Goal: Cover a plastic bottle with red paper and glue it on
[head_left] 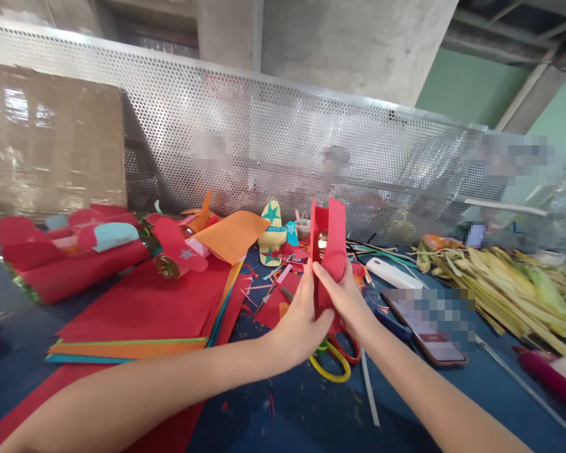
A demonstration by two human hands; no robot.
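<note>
Both my left hand (298, 324) and my right hand (348, 301) are closed around a red paper model (334, 242), raised upright over the table. Two red flaps stand up on it, with a shiny gold-brown surface between them; its lower part is hidden by my fingers. Just below my hands lie scissors with yellow and red handles (332, 371), their blades mostly hidden. Red paper scraps (252, 289) are scattered to the left of my hands. A yellow paper plane (272, 236) with green stars sits behind them.
A stack of coloured paper (141, 308) lies at left, near red paper planes (75, 264) and an orange sheet (231, 234). At right are a phone (434, 340), a white-handled tool (393, 274) and dried husks (504, 283). A perforated metal panel (283, 138) rises behind.
</note>
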